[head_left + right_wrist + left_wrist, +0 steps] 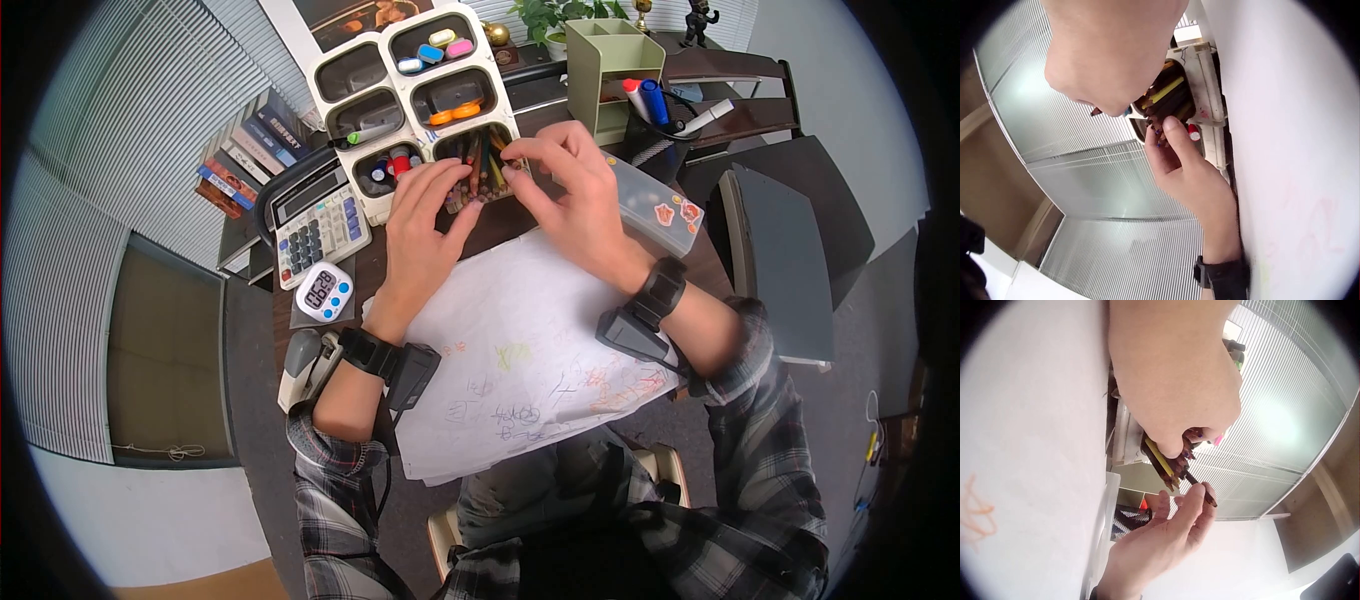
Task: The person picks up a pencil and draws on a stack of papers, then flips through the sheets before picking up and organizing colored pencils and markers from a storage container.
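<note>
Colored pencils (486,178) stand bunched, tips up, in the near right compartment of a white desk organizer (402,95). My left hand (420,232) is at the left side of the bunch; its thumb and fingers close around several pencil tips in the right wrist view. From the other side, my right hand (580,195) pinches a dark colored pencil (1202,490) between thumb and fingers, its tip leaning out of the bunch. A yellow pencil (1167,90) lies slanted among the others. The lower parts of the pencils are hidden in the compartment.
Other compartments hold erasers (431,53), orange items (455,112), a green marker (370,133) and a red-capped item (400,160). A calculator (318,235), timer (323,292) and stapler (305,365) lie left. Scribbled paper (500,365) spreads in front; a clear box (655,210) sits right.
</note>
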`<action>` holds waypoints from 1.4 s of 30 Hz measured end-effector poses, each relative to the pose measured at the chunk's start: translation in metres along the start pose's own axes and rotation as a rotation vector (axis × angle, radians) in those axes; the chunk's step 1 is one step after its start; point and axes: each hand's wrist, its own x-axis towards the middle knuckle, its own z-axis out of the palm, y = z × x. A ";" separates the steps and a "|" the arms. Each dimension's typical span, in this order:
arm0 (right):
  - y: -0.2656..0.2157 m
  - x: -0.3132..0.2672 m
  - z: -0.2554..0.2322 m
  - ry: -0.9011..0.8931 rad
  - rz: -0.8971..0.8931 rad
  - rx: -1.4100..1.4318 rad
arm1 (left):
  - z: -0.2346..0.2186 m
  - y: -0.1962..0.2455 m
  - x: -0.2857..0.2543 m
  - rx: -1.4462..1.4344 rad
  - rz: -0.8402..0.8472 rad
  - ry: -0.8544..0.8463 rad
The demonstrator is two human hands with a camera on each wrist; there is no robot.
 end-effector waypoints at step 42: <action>0.013 0.009 -0.011 -0.039 0.893 0.806 | 0.000 -0.002 -0.002 -0.017 -0.053 0.000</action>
